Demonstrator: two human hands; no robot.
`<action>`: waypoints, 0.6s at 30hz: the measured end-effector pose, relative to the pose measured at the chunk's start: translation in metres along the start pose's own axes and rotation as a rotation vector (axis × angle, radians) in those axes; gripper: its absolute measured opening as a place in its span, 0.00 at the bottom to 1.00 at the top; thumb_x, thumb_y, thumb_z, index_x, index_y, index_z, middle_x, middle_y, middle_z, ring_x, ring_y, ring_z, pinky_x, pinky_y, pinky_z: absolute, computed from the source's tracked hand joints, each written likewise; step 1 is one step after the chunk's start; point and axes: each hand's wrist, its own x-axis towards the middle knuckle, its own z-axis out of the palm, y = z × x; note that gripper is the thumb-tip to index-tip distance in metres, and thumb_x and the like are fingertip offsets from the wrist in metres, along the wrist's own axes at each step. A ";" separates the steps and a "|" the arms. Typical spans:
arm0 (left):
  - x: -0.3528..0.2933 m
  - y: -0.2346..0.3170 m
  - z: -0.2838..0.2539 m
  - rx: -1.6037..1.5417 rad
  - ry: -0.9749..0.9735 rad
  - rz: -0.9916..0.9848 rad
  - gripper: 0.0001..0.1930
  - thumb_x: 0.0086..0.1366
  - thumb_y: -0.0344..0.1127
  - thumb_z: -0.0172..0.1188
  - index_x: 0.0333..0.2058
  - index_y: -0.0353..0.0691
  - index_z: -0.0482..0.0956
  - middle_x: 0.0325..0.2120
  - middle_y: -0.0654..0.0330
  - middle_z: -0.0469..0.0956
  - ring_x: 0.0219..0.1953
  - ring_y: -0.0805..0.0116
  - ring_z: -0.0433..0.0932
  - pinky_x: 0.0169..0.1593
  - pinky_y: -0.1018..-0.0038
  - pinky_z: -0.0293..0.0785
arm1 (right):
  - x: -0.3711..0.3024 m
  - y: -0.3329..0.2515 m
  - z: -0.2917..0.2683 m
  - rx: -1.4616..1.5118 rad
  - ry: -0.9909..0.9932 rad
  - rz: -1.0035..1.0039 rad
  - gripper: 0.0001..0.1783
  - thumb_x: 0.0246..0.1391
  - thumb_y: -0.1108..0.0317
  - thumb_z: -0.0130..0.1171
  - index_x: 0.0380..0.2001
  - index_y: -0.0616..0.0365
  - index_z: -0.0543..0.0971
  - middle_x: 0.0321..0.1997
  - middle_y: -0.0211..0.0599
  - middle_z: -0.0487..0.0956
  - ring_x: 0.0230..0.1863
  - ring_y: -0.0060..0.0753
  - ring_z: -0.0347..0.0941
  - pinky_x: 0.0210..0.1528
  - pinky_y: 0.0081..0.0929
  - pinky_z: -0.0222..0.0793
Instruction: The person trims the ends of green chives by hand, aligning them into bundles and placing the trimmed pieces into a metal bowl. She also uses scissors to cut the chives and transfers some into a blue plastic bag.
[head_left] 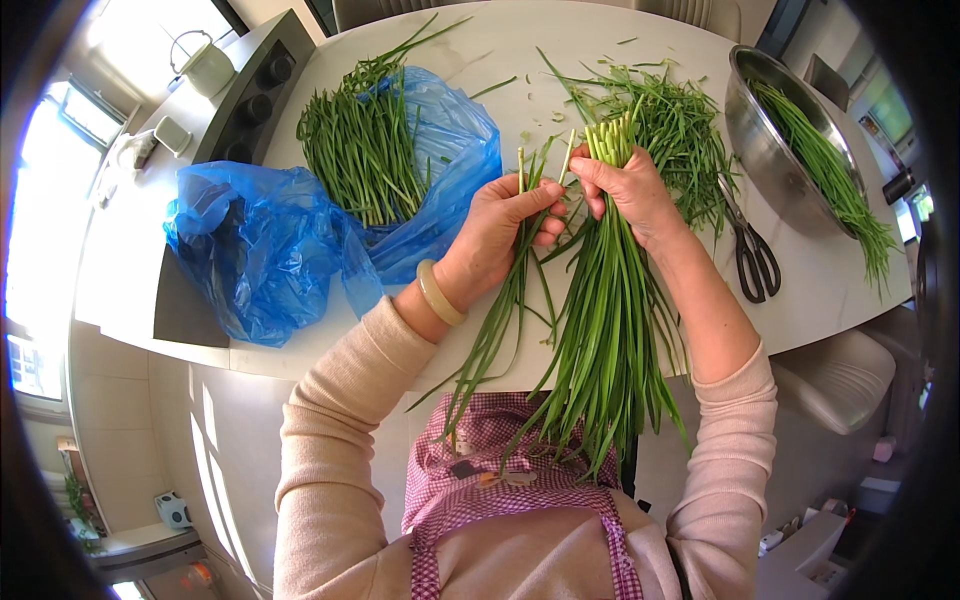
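Note:
My right hand (625, 190) is closed round a thick bunch of garlic chives (610, 310), its pale cut ends up and the green leaves hanging over the table's front edge. My left hand (515, 225) grips a few thinner chive stalks (497, 335) just to the left of that bunch. The fingertips of both hands come close together near one pale stem (567, 157); which of them pinches it I cannot tell. On the far side of my right hand spreads a loose heap of chive leaves and trimmings (680, 130).
A blue plastic bag (270, 250) lies at the left, with a pile of chives (360, 150) on its open part. Black-handled scissors (755, 260) rest at the right. Behind them, a tilted steel bowl (765, 155) holds more chives (830, 165). Scraps dot the white table (520, 45).

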 end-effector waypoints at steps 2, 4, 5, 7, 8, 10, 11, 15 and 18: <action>0.000 0.000 0.001 0.011 0.026 0.003 0.06 0.63 0.32 0.60 0.35 0.37 0.76 0.25 0.62 0.78 0.22 0.76 0.76 0.25 0.83 0.74 | 0.000 -0.001 0.001 0.004 0.003 0.003 0.08 0.53 0.65 0.62 0.30 0.58 0.77 0.17 0.23 0.71 0.15 0.15 0.65 0.16 0.16 0.61; -0.001 0.000 0.001 0.010 0.042 0.013 0.05 0.63 0.32 0.60 0.35 0.37 0.76 0.25 0.62 0.78 0.22 0.76 0.76 0.25 0.83 0.74 | -0.001 -0.006 0.005 0.002 0.009 0.015 0.08 0.54 0.66 0.62 0.30 0.58 0.77 0.17 0.23 0.71 0.15 0.15 0.65 0.16 0.16 0.61; -0.001 0.000 0.002 0.009 0.050 0.019 0.05 0.63 0.31 0.61 0.35 0.37 0.76 0.25 0.62 0.78 0.22 0.76 0.76 0.25 0.83 0.74 | -0.001 -0.006 0.005 -0.014 0.004 0.008 0.08 0.54 0.66 0.62 0.30 0.58 0.77 0.17 0.23 0.71 0.15 0.15 0.65 0.16 0.16 0.61; -0.001 -0.001 0.003 0.035 0.058 0.027 0.05 0.62 0.31 0.61 0.34 0.37 0.76 0.25 0.62 0.78 0.22 0.75 0.76 0.24 0.83 0.73 | 0.000 -0.004 0.005 -0.045 -0.006 -0.005 0.07 0.54 0.66 0.61 0.30 0.58 0.77 0.17 0.24 0.72 0.15 0.15 0.65 0.16 0.16 0.61; -0.001 -0.001 0.003 0.047 0.061 0.030 0.05 0.62 0.30 0.61 0.34 0.37 0.76 0.25 0.62 0.78 0.21 0.75 0.76 0.24 0.83 0.73 | -0.001 -0.004 0.004 -0.039 -0.012 -0.008 0.07 0.54 0.66 0.61 0.30 0.58 0.77 0.17 0.24 0.72 0.15 0.15 0.65 0.16 0.17 0.61; 0.000 -0.002 0.002 0.047 0.048 0.032 0.05 0.61 0.30 0.61 0.33 0.37 0.76 0.24 0.62 0.78 0.21 0.75 0.76 0.23 0.83 0.72 | -0.001 -0.004 0.002 -0.028 -0.026 -0.014 0.08 0.53 0.66 0.61 0.31 0.59 0.77 0.17 0.24 0.72 0.15 0.15 0.65 0.16 0.17 0.61; 0.000 -0.002 0.002 0.048 0.042 0.033 0.05 0.61 0.30 0.61 0.33 0.37 0.76 0.24 0.62 0.78 0.21 0.75 0.76 0.23 0.83 0.72 | -0.001 -0.003 0.002 -0.035 -0.020 -0.020 0.08 0.54 0.66 0.61 0.31 0.59 0.77 0.17 0.24 0.71 0.15 0.15 0.64 0.16 0.16 0.60; 0.000 -0.002 0.001 0.045 0.037 0.018 0.04 0.61 0.30 0.61 0.33 0.37 0.76 0.24 0.62 0.77 0.21 0.75 0.76 0.23 0.83 0.72 | -0.002 -0.003 0.005 -0.039 0.012 -0.024 0.08 0.55 0.66 0.59 0.31 0.59 0.76 0.16 0.23 0.70 0.15 0.16 0.64 0.17 0.16 0.59; -0.001 -0.002 0.001 0.042 0.029 0.010 0.04 0.61 0.30 0.61 0.33 0.37 0.76 0.24 0.62 0.77 0.21 0.76 0.76 0.23 0.83 0.72 | -0.003 -0.002 0.005 -0.012 0.017 -0.033 0.08 0.55 0.66 0.59 0.31 0.60 0.76 0.16 0.23 0.70 0.14 0.16 0.64 0.17 0.16 0.60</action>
